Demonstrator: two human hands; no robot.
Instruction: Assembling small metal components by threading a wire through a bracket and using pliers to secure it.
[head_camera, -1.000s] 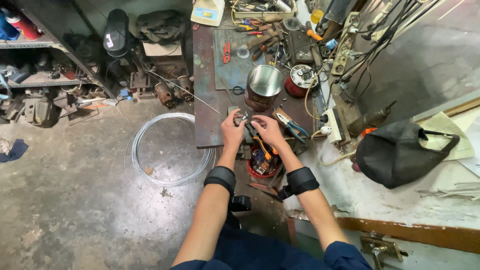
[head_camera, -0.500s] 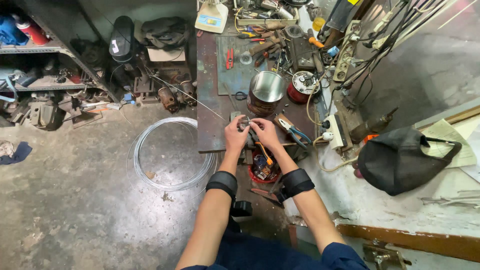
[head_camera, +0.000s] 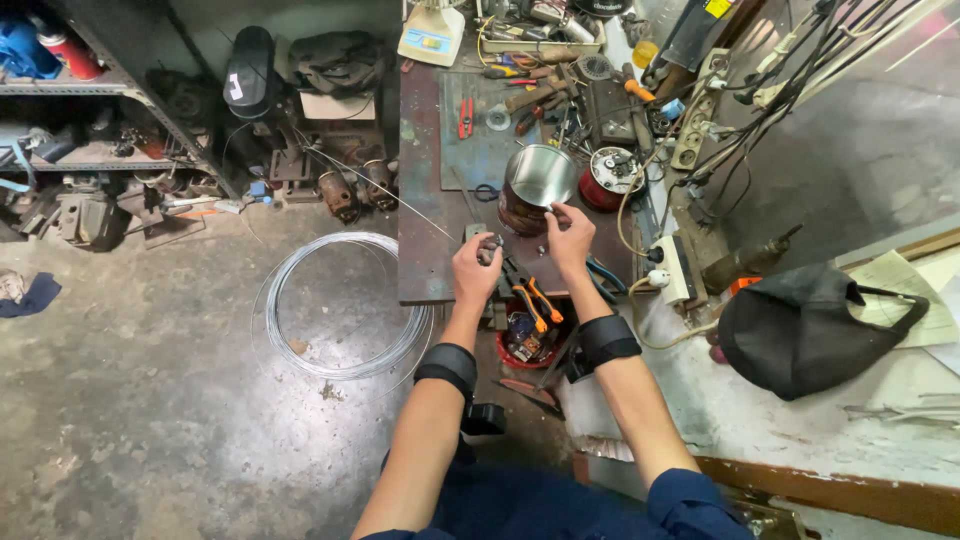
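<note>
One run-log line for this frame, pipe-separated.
left hand: pinches small dark part | right hand: raised beside metal pot, fingers pinched, contents unclear | pliers: lying on workbench | wire coil: on floor

My left hand (head_camera: 477, 268) pinched a small dull metal part (head_camera: 490, 246). The pot (head_camera: 538, 180) beside my right hand (head_camera: 568, 238) was shiny steel, the workbench (head_camera: 425, 215) rusty matt metal, and the pliers (head_camera: 530, 296) had glossy orange plastic grips.
</note>
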